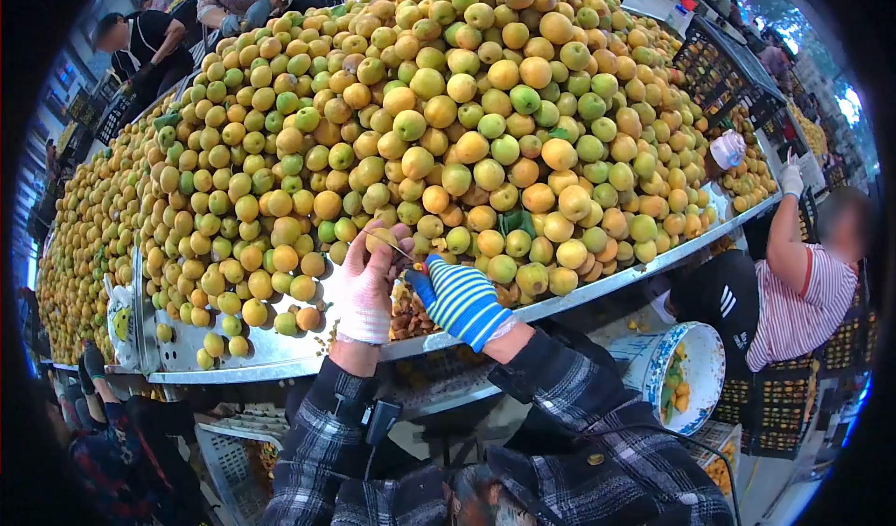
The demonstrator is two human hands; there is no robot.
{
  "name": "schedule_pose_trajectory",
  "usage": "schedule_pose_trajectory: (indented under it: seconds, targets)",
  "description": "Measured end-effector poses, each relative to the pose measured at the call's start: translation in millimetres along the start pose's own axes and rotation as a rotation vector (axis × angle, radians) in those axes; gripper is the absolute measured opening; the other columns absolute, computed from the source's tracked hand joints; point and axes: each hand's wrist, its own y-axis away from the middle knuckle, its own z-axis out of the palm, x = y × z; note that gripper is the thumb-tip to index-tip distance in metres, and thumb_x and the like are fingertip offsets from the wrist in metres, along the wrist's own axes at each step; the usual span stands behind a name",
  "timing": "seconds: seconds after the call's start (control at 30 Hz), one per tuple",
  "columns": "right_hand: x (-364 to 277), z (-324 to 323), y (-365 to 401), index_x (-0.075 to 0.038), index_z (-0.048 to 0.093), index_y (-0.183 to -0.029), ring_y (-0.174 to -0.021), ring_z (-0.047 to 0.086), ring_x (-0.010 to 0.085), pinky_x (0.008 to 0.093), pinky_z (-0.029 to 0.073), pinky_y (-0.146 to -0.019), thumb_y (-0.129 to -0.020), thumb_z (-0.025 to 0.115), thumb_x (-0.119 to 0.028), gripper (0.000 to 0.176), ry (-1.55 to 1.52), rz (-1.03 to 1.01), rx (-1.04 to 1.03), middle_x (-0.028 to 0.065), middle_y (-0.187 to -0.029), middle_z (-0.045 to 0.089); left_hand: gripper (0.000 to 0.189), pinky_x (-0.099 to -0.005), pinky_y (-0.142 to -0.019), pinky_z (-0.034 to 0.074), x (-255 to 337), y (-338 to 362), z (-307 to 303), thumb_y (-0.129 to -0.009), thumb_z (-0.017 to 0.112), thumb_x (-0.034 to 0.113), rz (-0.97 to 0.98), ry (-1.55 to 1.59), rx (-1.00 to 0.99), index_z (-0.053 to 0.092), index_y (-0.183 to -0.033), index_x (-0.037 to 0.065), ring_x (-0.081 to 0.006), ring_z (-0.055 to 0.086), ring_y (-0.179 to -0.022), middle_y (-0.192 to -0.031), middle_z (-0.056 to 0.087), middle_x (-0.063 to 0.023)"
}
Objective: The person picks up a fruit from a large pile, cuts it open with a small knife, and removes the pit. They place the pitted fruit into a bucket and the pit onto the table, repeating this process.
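My left hand [367, 283], in a pale glove with bare fingertips, pinches a yellow-green apricot [381, 238]. My right hand [459, 294] wears a blue and yellow striped glove and is closed round a small knife [419, 266], mostly hidden by the fingers. Its thin blade appears to touch the apricot's near side. Both hands are close together over the metal table's near edge [448, 341]. Beneath them lie brown pits or scraps [408, 313]. Just beyond the hands rises a large heap of apricots [439, 115], yellow, orange and green.
A white and blue bucket [644, 358] holding fruit pieces and leaves tilts at the lower right. Beside it a person in a striped shirt [807, 293] sits near black crates [779, 414]. Across the heap are another person's gloved hands [254, 13]. A pale crate [229, 451] is lower left.
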Motion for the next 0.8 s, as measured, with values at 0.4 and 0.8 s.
schedule_pose_trajectory:
  seconds: [0.4, 0.8]
  targets:
    - [10.2, 39.4, -2.8, -0.001, 0.059, -0.082, -0.054, 0.059, 0.0275, 0.0406, 0.045, -0.051, -0.095, 0.052, -0.040, 0.041, -0.517, 0.019, -0.083, 0.0134, -0.061, 0.059, 0.045, -0.0306, -0.080, 0.054, 6.5, 0.6, -4.8, -0.090, 0.062, 0.014, 0.017, -0.214, 0.046, 0.046, -0.126, -0.005, -0.0199, 0.065, -0.094, -0.111, 0.063, -0.0188]
    - [24.6, -15.5, -7.4, 0.000, 0.067, -0.099, -0.067, 0.063, 0.0277, 0.0394, 0.049, -0.062, -0.089, 0.064, -0.035, 0.036, -0.580, 0.131, -0.022, 0.0174, -0.075, 0.066, 0.037, -0.0330, -0.071, 0.055, -11.4, -18.7, -52.2, -0.082, 0.056, 0.009, -0.140, 0.147, 0.204, 0.053, -0.118, 0.000, -0.0281, 0.062, -0.083, -0.100, 0.060, -0.0161]
